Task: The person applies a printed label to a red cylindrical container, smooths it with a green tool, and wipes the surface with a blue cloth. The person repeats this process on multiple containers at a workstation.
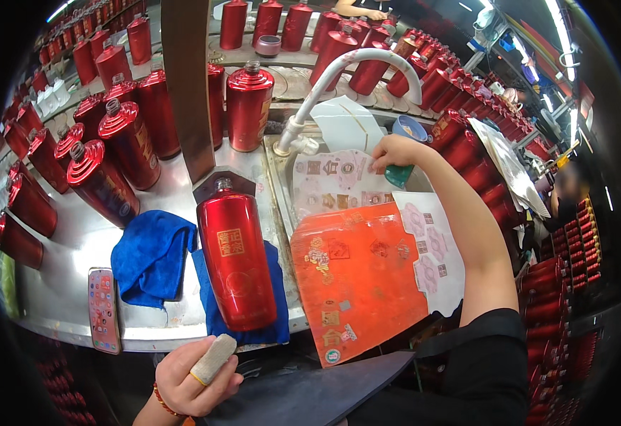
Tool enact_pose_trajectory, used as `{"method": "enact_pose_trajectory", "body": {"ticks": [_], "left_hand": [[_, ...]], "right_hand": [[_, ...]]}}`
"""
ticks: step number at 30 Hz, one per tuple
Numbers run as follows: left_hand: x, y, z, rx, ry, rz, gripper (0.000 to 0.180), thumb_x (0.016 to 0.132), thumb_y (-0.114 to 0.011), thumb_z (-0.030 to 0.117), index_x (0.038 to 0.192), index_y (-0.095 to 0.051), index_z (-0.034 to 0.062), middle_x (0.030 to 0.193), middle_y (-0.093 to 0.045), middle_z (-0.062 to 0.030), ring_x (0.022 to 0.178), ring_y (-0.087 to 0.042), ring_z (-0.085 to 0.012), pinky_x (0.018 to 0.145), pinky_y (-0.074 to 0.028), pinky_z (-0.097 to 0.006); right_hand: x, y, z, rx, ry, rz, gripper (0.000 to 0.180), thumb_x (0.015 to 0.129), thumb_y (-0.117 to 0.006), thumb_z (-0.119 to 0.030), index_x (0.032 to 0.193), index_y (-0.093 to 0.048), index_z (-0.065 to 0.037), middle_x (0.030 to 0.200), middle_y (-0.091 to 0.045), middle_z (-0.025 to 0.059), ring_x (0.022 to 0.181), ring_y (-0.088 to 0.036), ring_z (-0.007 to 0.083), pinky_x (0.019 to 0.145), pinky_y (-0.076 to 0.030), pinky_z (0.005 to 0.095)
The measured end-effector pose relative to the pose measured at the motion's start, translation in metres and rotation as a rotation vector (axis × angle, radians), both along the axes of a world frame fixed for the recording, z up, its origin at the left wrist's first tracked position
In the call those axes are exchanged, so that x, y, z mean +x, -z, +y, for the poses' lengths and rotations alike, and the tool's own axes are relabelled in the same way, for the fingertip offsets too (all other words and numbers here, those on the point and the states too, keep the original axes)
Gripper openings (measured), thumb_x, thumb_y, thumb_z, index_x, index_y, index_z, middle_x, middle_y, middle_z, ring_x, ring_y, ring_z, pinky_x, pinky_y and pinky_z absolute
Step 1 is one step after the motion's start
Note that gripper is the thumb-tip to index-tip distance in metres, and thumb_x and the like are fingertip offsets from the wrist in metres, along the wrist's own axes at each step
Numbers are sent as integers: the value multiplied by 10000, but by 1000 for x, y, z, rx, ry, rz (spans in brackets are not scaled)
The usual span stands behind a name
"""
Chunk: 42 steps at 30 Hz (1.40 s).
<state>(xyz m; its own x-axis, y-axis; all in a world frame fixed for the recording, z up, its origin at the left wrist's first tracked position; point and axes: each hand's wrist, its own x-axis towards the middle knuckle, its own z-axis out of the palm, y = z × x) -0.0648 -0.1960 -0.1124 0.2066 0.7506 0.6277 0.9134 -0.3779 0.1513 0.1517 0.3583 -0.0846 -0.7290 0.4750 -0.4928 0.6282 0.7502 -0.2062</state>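
Observation:
My right hand [400, 152] reaches over the sink, fingers curled at the edge of a wet sheet of decals [332, 170]. A green flat piece [398, 175], apparently a scraper, shows beneath its palm. My left hand [198, 376] is near the table's front edge, fingers loosely bent and apart, with a beige cloth cover on one finger. Nothing shows between them. Just beyond it a glossy red bottle [239, 266] with a square gold decal lies on a blue cloth [282, 291], its neck pointing away. An orange-red board [360, 277] bearing loose decals lies right of the bottle.
A curved faucet [339, 64] arches over the sink [276, 167]. A dark post [186, 85] rises behind the bottle. Several red bottles [129, 138] stand at left. A phone [103, 309] and a crumpled blue cloth [154, 255] lie nearby. Another person's hand [376, 14] shows at the back.

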Motion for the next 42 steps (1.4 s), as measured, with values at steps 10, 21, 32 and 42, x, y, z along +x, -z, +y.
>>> {"method": "enact_pose_trajectory", "body": {"ticks": [10, 21, 32, 42], "left_hand": [[25, -14, 8, -1, 53, -64, 198, 844, -800, 188, 1000, -787, 67, 1050, -734, -101, 1003, -735, -288, 788, -640, -372], [45, -29, 102, -265, 114, -651, 300, 884, -772, 116, 1158, -711, 12, 1212, -714, -160, 1099, -690, -298, 926, -548, -343], [76, -31, 191, -515, 332, -1769, 599, 992, -729, 273, 1421, -482, -66, 1366, -603, -159, 1243, -605, -199, 1083, -480, -315], [84, -16, 197, -551, 39, -1646, 291, 940, -776, 226, 1120, -681, 18, 1061, -724, -66, 919, -697, -154, 757, -553, -290]], "right_hand": [[10, -42, -42, 525, 29, 250, 218, 839, -729, -271, 1016, -816, -178, 961, -775, 74, 926, -729, 293, 820, -565, 417], [21, -126, -91, 671, -12, 397, 228, 843, -745, -232, 1029, -814, -119, 950, -769, 130, 890, -732, 301, 819, -561, 409], [90, -199, -187, 39, 90, 544, 249, 909, -758, -157, 1050, -774, 48, 847, -753, 35, 764, -645, 76, 743, -515, 264], [133, -64, -195, -527, 713, 362, 238, 928, -785, -297, 994, -750, -72, 755, -674, -35, 541, -542, 17, 457, -380, 210]]}}
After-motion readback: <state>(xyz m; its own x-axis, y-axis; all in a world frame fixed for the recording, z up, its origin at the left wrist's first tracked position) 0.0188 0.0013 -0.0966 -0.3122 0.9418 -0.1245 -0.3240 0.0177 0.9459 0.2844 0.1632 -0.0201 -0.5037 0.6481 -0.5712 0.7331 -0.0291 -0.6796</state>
